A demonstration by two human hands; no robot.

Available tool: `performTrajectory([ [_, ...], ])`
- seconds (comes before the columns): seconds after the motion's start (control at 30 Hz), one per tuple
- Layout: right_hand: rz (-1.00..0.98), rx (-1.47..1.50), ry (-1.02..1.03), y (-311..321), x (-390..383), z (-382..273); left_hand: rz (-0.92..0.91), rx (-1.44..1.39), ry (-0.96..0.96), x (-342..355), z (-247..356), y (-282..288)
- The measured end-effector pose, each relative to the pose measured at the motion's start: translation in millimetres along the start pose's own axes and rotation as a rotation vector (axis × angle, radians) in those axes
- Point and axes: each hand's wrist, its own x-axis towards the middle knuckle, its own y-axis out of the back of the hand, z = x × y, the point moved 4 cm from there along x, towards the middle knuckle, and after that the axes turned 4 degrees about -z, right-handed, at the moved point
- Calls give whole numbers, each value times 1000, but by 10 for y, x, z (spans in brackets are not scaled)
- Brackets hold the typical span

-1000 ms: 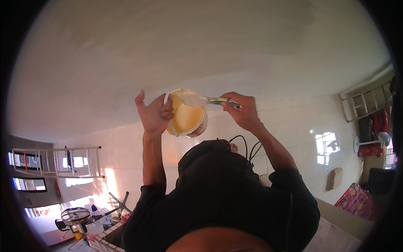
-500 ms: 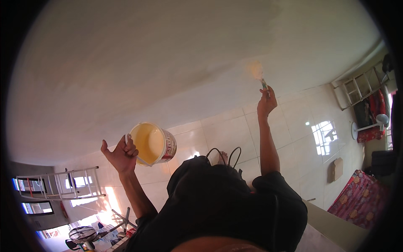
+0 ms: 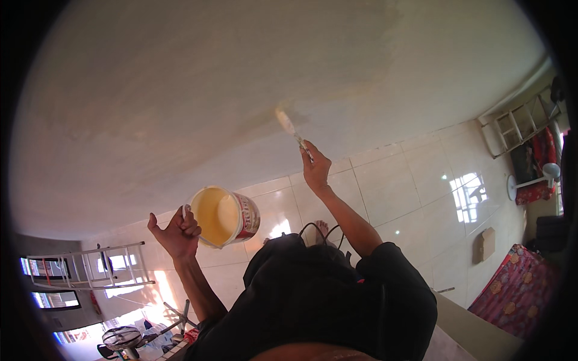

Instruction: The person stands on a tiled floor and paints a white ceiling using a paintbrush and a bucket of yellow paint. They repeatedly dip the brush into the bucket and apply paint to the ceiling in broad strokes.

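Our right hand has its fingers closed on a flat, pale-bristled paintbrush, tip against the smooth whitish wall. Our left hand grips the round white plastic bucket by its handle, cream-yellow paint inside.

Yellow inside the round white plastic bucket, paler toward the middle, with red and white printed round the outside. Creamy white over the bristles of the flat, pale-handled paintbrush. Dull and uneven across the broad beige-grey wall, darkening to an olive-grey patch beside the bristles. Gridded with thin darker lines on the glossy cream tiled floor. Plain all over the black short-sleeved cloth shirt. Scattered with tan floral motifs on the crimson-pink patterned fabric at right. Silvery along the slender metal ladder at left.
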Motion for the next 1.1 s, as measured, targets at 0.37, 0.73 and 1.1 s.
performTrajectory([
  [0.37,378,-91,-83,1412,803,948,-32,37,-17,17,32,-73],
  [0.73,538,-370,-59,849,787,714,-40,27,15,73,31,52],
  [1.1,17,34,-15,-433,-331,-76,-71,71,42,154,92,170],
])
